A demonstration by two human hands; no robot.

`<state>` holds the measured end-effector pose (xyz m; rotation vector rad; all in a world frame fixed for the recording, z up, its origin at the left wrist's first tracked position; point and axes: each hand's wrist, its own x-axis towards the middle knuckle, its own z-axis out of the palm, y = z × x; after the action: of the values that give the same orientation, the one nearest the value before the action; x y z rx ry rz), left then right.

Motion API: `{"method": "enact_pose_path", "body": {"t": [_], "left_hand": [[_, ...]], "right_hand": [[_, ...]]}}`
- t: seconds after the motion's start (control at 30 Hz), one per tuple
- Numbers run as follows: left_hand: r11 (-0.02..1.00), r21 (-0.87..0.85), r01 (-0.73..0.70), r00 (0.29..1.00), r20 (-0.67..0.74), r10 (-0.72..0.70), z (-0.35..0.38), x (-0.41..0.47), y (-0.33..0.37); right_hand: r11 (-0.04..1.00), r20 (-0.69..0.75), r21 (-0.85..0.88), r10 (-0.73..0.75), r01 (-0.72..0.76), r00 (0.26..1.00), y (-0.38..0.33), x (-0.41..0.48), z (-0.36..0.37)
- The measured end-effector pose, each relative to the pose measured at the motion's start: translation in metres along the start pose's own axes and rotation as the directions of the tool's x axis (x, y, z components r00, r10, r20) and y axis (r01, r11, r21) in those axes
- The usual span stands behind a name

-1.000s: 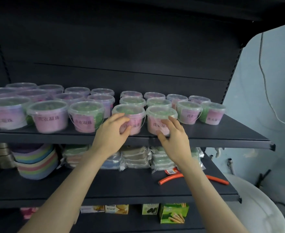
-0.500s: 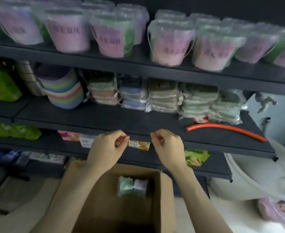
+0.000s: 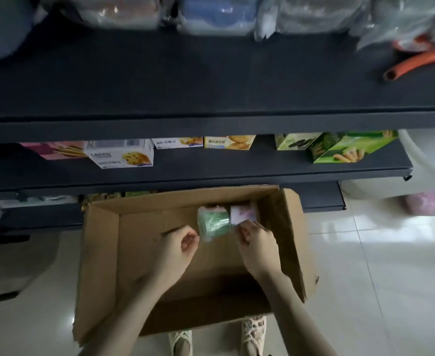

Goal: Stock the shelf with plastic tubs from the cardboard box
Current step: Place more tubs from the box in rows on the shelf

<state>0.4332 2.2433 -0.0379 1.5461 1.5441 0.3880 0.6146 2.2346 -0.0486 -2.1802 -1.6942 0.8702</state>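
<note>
Dark metal shelving (image 3: pixel 211 119), glossy pale floor tiles (image 3: pixel 391 253)

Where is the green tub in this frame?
In the head view, the green tub lies inside the cardboard box near its far wall, right of centre. The pink tub is beside it on the right, and the left hand and right hand flank it.

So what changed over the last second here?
Both hands left the shelved tubs and dropped into the cardboard box: left hand beside the green tub, right hand at the pink tub, grip unclear. Both boxed tubs stayed put.
</note>
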Motion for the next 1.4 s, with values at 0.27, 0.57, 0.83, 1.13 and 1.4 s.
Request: {"method": "enact_pose_path", "body": {"t": [0.27, 0.57, 0.83, 1.13, 1.4], "left_hand": [[0.99, -0.046, 0.131, 0.991, 0.029, -0.13, 0.081, 0.073, -0.092], [0.909, -0.238, 0.342, 0.926, -0.081, -0.37, 0.159, 0.141, -0.138], [0.975, -0.003, 0.222, 0.954, -0.205, -0.218, 0.143, 0.127, -0.135], [0.997, 0.047, 0.067, 0.958, -0.281, -0.051, 0.071, 0.032, -0.066], [0.969, 0.091, -0.228, 0.893, -0.377, 0.246, 0.009, -0.043, 0.097]], "right_hand": [[0.974, -0.113, 0.111, 0.21, -0.198, 0.971, 0.071, 0.042, 0.099], [0.855, -0.151, 0.371, 0.442, -0.363, 0.884, 0.12, 0.087, 0.15], [0.833, -0.143, 0.302, 0.52, -0.464, 0.842, 0.132, 0.076, 0.146], [0.89, -0.202, 0.389, 0.334, -0.238, 0.921, 0.072, 0.001, 0.067], [0.893, -0.347, 0.448, 0.123, 0.049, 0.93, 0.05, -0.053, -0.105]]}}
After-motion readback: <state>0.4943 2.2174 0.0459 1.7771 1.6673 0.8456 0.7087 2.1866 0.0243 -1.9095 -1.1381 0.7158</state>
